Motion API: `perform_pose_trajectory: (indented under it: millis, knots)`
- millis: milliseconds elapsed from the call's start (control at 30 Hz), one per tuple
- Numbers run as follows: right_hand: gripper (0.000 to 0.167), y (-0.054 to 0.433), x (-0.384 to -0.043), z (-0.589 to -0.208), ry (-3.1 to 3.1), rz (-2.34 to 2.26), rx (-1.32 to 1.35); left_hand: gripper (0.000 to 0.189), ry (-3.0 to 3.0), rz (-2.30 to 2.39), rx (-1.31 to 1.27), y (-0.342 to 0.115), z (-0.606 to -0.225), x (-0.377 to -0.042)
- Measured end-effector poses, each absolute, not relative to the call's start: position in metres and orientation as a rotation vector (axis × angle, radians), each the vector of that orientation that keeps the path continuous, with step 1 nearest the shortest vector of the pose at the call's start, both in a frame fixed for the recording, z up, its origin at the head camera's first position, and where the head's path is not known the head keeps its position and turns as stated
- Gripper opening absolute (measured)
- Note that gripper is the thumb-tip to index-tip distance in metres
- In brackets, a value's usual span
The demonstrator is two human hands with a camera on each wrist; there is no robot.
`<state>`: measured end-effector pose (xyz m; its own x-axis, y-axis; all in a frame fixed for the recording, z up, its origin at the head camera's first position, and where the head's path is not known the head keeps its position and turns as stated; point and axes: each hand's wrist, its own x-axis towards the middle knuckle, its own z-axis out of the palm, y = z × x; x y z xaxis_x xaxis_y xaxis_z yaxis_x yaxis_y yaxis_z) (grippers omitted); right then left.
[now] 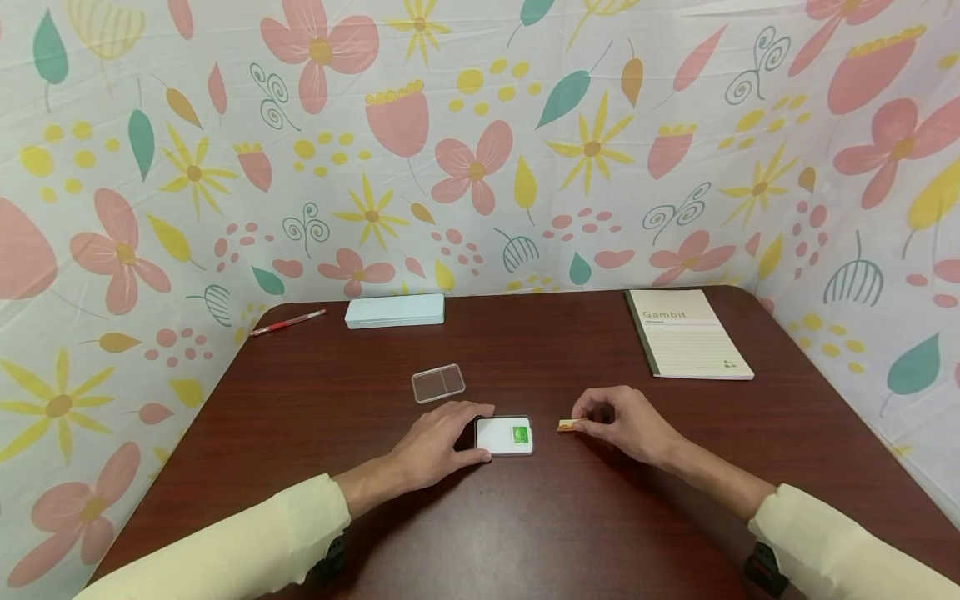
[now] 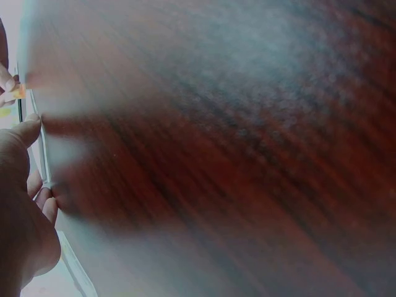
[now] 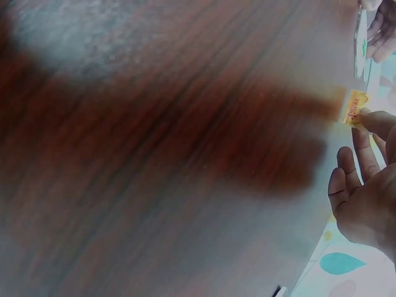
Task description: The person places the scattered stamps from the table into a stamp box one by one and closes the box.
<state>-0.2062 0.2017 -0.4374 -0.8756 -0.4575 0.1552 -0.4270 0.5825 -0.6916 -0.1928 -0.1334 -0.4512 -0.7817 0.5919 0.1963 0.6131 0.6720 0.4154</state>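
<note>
Sleeves [image 1: 232,537] lie nearest | left hand [image 1: 431,446] clamps the case [image 1: 495,437] by its left end on the desk [image 1: 540,533] | right hand [image 1: 628,425], apart, pinches the packet [image 1: 566,425] just right of the case | lid [image 1: 438,384] lies beyond | advisable: brace lightly, keep the packet's printed end unobstructed

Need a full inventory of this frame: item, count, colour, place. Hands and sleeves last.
table: 1, dark red-brown, under everything
printed cloth: 1, white with multicoloured flowers, behind and beside the table
red pen: 1, red, far left
flat box: 1, pale blue, far edge, left of centre
notebook: 1, cream with dark spine, far right
flat piece: 1, clear, nearer than the box
case: 1, white face, clear rim, centre
square: 1, green, on the case
small piece: 1, yellow-orange, right of the case
left hand: 1, bare, gripping the case
right hand: 1, bare, pinching the small piece
sleeves: 2, pale yellow, forearms
</note>
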Motion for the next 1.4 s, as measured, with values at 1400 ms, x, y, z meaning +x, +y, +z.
perform_pose_trajectory:
  millis: [1400]
  knots:
    - [0.012,0.136,-0.216,-0.42,2.639,-1.167,-0.968,0.062,-2.886,-0.738,-1.007,-0.134,-0.447,-0.194]
